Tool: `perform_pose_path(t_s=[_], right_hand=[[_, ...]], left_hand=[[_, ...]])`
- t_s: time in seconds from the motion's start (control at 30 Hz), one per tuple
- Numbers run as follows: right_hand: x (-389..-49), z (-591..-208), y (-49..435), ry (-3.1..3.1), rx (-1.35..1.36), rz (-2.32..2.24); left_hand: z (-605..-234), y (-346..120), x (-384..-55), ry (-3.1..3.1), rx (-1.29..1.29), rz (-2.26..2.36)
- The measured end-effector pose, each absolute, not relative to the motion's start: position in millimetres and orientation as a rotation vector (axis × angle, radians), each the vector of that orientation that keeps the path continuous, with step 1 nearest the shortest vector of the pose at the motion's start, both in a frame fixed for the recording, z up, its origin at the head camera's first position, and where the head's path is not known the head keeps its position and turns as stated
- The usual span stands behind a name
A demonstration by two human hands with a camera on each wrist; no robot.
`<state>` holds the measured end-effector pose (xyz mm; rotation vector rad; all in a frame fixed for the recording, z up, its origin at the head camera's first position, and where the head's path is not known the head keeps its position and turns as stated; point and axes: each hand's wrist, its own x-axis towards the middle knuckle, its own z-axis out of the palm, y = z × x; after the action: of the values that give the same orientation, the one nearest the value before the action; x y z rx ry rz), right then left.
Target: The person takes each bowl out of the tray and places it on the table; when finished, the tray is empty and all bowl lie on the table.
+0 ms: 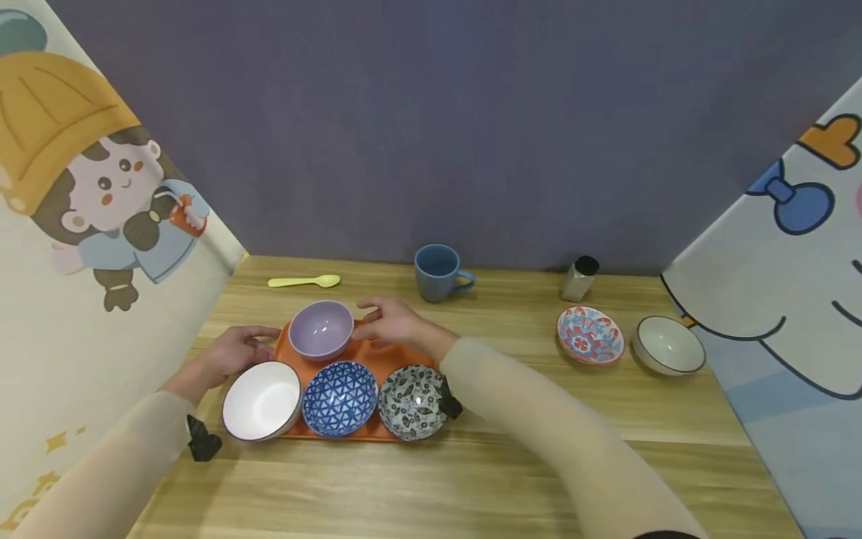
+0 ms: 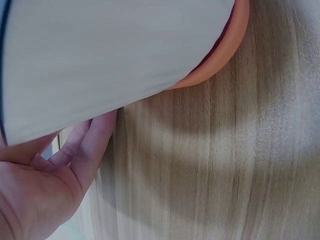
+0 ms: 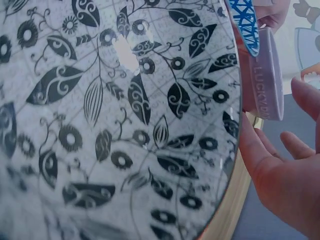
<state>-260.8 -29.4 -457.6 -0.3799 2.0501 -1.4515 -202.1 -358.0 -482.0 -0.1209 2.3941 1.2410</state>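
Note:
An orange tray (image 1: 316,370) carries a purple bowl (image 1: 322,330) at its back left. Along its front stand a white bowl with a dark rim (image 1: 261,401), a blue-and-white patterned bowl (image 1: 340,399) and a black-and-white floral bowl (image 1: 412,402). My left hand (image 1: 237,349) is at the tray's left edge, just behind the white bowl, its fingers extended toward the purple bowl. In the left wrist view the white bowl partly hides those fingers. My right hand (image 1: 388,323) reaches over the tray on the purple bowl's right side, thumb and fingers spread, fingertips close to its rim.
Behind the tray lie a yellow spoon (image 1: 304,281) and a blue mug (image 1: 438,273). Farther right are a black-lidded jar (image 1: 580,278), a red-and-blue patterned dish (image 1: 590,335) and a white bowl with a dark rim (image 1: 669,345). A grey wall (image 1: 431,135) closes off the table's back.

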Motion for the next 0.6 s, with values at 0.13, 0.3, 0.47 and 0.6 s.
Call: perform_pose_path(t_s=[0.13, 0.3, 0.47, 0.6], right_hand=[[-261.2, -463.2, -36.0, 2.035, -0.352, -1.443], [-258.7, -467.3, -42.6, 2.039, -0.347, -1.420], [-254.8, -469.3, -47.8, 2.054, -0.329, -1.412], [-254.3, -468.0, -48.2, 2.033, -0.296, -1.422]], left_hand=[[-482.6, -357.7, -201.6, 2.406, -0.127, 1.233], [-483.2, -359.0, -202.0, 2.397, -0.134, 1.225], [-484.1, -360.3, -203.2, 2.387, -0.134, 1.210], [-483.0, -360.2, -204.6, 2.381, -0.123, 1.222]])
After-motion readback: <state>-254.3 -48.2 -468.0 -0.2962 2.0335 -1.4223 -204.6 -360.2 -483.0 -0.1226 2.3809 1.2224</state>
